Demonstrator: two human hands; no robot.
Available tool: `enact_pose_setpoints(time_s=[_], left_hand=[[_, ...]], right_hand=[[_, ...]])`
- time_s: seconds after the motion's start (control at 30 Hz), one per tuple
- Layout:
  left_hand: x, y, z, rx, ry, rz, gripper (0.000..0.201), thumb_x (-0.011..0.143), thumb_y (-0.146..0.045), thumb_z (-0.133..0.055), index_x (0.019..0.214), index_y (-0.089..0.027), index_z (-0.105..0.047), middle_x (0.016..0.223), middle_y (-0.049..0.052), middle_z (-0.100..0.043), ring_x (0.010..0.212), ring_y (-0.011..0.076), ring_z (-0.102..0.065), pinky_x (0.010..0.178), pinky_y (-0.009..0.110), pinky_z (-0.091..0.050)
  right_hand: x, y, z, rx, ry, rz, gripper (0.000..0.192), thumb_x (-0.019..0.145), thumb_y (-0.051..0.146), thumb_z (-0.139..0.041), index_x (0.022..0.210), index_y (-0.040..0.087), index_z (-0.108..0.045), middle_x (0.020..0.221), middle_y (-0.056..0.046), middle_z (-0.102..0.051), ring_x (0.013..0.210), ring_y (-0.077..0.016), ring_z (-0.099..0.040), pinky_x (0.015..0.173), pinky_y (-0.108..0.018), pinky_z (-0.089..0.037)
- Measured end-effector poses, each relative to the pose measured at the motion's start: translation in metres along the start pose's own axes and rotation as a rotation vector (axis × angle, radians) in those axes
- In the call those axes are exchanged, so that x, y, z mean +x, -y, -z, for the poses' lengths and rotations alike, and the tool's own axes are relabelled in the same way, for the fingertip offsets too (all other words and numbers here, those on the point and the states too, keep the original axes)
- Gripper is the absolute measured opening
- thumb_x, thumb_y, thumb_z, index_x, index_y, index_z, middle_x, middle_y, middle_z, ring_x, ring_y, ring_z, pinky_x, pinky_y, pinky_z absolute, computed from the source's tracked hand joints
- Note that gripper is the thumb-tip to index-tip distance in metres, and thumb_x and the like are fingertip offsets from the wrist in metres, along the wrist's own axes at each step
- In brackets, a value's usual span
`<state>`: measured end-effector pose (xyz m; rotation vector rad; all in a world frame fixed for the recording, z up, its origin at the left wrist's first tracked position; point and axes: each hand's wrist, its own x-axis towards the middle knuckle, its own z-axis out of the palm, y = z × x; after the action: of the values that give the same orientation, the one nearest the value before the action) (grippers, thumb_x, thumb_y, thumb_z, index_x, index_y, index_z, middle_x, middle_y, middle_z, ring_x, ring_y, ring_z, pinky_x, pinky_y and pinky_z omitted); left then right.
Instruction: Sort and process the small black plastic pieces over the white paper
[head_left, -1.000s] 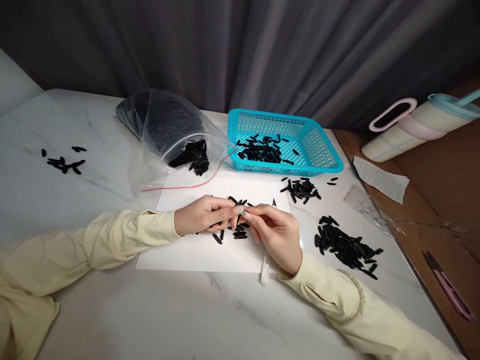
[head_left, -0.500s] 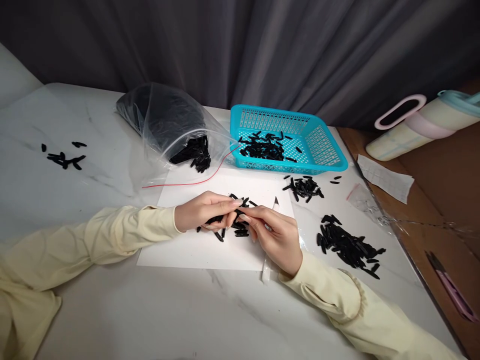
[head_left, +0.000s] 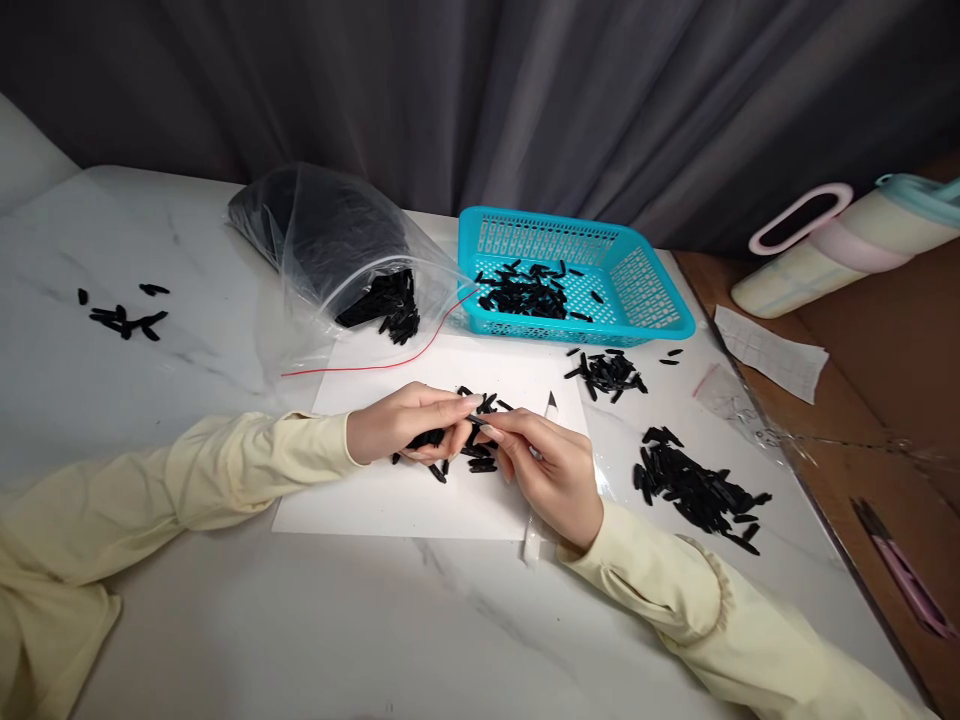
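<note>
Your left hand [head_left: 401, 432] and right hand [head_left: 551, 470] pinch one black plastic piece [head_left: 469, 422] over the white sheet [head_left: 390, 500]. Some pieces fill the blue basket [head_left: 652, 300]; the clear bag [head_left: 337, 250] holds many more.

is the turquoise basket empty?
No, the turquoise basket holds a pile of small black pieces on its perforated floor.

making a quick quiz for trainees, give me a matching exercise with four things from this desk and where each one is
Things:
1. turquoise basket
2. clear plastic bag
3. white paper sheet
4. pink-handled cutter

Places:
A. under both hands
B. far right, on the brown surface
C. back of the table, right of the bag
D. back of the table, mouth open, black pieces spilling out

Pairs: 1-C, 2-D, 3-A, 4-B
</note>
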<state>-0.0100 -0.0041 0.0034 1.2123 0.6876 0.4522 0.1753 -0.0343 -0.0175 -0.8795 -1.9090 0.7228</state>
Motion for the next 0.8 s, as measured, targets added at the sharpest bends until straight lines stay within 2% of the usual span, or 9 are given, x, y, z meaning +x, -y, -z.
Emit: enact_pose_setpoints(time_s=[0.4, 0.6, 0.8], left_hand=[[-0.0012, 0.0012, 0.0028, -0.068, 0.024, 0.024, 0.040, 0.089, -0.040, -0.040, 0.060, -0.013, -0.048, 0.039, -0.005, -0.036, 0.034, 0.0055, -0.027, 0.037, 0.021, -0.018], [-0.0004, 0.0003, 0.0020, -0.060, 0.007, 0.032, 0.038, 0.088, -0.039, -0.042, 0.061, -0.013, -0.049, 0.039, -0.005, -0.036, 0.034, 0.0053, -0.027, 0.036, 0.021, -0.018], [-0.0004, -0.0011, 0.0014, -0.051, 0.007, 0.041, 0.039, 0.089, -0.035, -0.040, 0.058, -0.013, -0.048, 0.038, -0.004, -0.035, 0.033, 0.0056, -0.026, 0.036, 0.021, -0.019]], right_hand=[[-0.0004, 0.0011, -0.0012, -0.028, -0.026, 0.052, 0.018, 0.086, 0.005, -0.052, 0.096, 0.017, -0.062, 0.085, -0.005, -0.069, 0.075, -0.0134, -0.066, 0.066, -0.023, -0.054], [-0.0004, 0.0018, -0.0014, -0.064, -0.047, 0.088, 0.017, 0.084, 0.002, -0.053, 0.093, 0.014, -0.063, 0.085, -0.008, -0.070, 0.076, -0.0135, -0.067, 0.067, -0.022, -0.054], [-0.0011, 0.0004, -0.0012, -0.039, -0.038, 0.065, 0.019, 0.085, 0.005, -0.052, 0.096, 0.015, -0.063, 0.085, -0.007, -0.070, 0.075, -0.0137, -0.066, 0.068, -0.023, -0.054]])
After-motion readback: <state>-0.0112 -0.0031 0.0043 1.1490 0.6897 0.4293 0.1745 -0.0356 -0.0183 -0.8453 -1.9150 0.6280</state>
